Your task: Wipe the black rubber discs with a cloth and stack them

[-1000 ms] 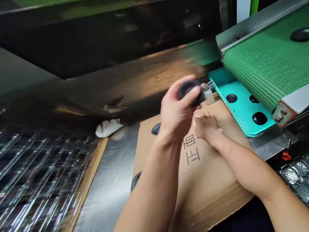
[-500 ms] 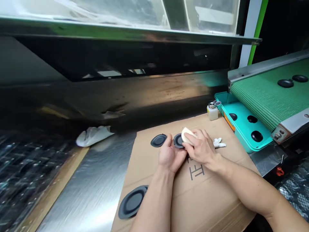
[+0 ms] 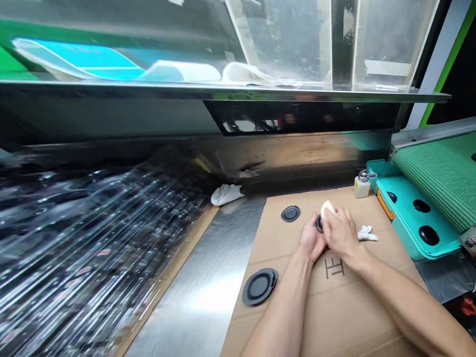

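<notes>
My left hand (image 3: 311, 241) is closed on a small round black plastic lid (image 3: 319, 223), mostly hidden by the fingers. A cream-white pad (image 3: 327, 208) is pinched in my right hand (image 3: 340, 232) and pressed against the lid's face. Both hands are over a cardboard sheet (image 3: 345, 307). Two more dark round lids lie on it: a smaller lid (image 3: 290, 213) beyond my left hand and a larger lid (image 3: 260, 287) beside my left forearm. A crumpled white piece (image 3: 367, 233) lies right of my right hand.
At the back right, a white pump bottle (image 3: 362, 187) stands beside a teal bin (image 3: 405, 245) with several black round parts. A green conveyor belt (image 3: 439, 171) overhangs the bin. Plastic-wrapped stacks (image 3: 141, 248) and a white glove-like cloth (image 3: 226, 195) lie left. A metal ledge (image 3: 238, 92) crosses above.
The view has swung left, so everything sits farther right in the picture and more of the wrapped stacks shows. Both hands keep hold of the lid and the pad, which stay together.
</notes>
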Action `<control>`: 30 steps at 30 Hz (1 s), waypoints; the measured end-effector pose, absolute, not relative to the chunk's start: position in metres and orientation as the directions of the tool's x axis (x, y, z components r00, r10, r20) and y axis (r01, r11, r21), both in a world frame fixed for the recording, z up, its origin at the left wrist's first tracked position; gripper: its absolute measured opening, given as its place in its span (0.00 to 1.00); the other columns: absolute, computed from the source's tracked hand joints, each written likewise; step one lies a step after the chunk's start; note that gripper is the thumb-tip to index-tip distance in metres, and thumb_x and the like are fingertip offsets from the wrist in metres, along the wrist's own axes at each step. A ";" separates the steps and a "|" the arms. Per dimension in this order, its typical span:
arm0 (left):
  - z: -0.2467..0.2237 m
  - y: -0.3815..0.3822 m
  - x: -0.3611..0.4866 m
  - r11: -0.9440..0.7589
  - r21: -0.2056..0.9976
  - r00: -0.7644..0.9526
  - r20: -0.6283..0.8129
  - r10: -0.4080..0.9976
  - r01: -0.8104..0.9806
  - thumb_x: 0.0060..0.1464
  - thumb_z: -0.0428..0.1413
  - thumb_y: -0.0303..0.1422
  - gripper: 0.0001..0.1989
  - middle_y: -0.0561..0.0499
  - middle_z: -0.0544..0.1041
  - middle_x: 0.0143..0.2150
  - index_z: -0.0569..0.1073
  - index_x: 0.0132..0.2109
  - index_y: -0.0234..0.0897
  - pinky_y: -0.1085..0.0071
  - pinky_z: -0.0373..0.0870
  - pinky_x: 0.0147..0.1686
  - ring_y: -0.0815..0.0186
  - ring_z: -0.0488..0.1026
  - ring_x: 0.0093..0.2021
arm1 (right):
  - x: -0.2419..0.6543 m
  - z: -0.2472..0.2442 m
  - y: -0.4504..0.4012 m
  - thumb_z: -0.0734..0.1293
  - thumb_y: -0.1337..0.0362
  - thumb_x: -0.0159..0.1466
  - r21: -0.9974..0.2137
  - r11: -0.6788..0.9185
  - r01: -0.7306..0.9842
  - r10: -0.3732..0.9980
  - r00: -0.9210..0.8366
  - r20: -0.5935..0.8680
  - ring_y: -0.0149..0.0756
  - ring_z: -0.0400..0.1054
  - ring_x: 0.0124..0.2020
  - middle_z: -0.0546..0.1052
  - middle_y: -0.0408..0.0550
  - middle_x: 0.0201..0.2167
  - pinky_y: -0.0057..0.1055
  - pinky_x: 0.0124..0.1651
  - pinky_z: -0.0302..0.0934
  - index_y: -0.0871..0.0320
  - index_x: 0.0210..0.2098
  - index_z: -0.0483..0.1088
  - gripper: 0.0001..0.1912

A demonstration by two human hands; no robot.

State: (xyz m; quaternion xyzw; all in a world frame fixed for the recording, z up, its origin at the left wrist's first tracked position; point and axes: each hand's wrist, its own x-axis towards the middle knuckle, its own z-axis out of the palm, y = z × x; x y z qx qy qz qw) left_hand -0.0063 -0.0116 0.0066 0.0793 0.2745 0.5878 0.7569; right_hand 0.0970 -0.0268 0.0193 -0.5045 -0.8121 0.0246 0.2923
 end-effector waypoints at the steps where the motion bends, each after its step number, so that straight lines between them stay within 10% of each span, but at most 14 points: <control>1: 0.006 -0.011 -0.006 0.297 0.443 0.161 -0.319 0.934 -0.846 0.68 0.44 0.40 0.21 0.38 0.80 0.49 0.75 0.50 0.29 0.59 0.71 0.58 0.56 0.77 0.53 | 0.099 0.018 -0.026 0.59 0.64 0.69 -0.326 0.517 0.791 0.818 -0.345 0.460 0.49 0.60 0.48 0.70 0.59 0.52 0.44 0.51 0.60 0.58 0.55 0.71 0.18; 10: 0.005 -0.009 -0.002 0.250 0.511 0.113 -0.285 0.952 -0.823 0.68 0.44 0.40 0.21 0.37 0.80 0.50 0.74 0.53 0.29 0.56 0.70 0.59 0.54 0.77 0.54 | 0.116 0.012 -0.016 0.64 0.66 0.63 -0.595 0.542 0.594 0.840 -0.399 0.367 0.42 0.66 0.46 0.65 0.54 0.51 0.38 0.51 0.66 0.55 0.61 0.63 0.26; 25: 0.004 -0.004 -0.017 0.127 0.625 -0.093 -0.307 0.947 -0.770 0.68 0.44 0.36 0.18 0.32 0.78 0.50 0.74 0.44 0.28 0.57 0.76 0.49 0.53 0.78 0.50 | 0.127 0.022 -0.006 0.61 0.67 0.67 -0.428 0.432 0.794 0.901 -0.363 0.237 0.40 0.67 0.43 0.66 0.55 0.52 0.35 0.47 0.64 0.55 0.60 0.64 0.22; 30: 0.012 -0.006 -0.031 0.099 0.554 -0.134 -0.364 0.922 -0.826 0.68 0.42 0.37 0.16 0.30 0.75 0.55 0.69 0.49 0.32 0.57 0.78 0.39 0.51 0.79 0.49 | 0.173 0.047 0.002 0.66 0.56 0.65 -0.313 0.372 0.874 0.911 -0.279 0.303 0.47 0.64 0.51 0.71 0.54 0.49 0.43 0.54 0.58 0.53 0.45 0.74 0.12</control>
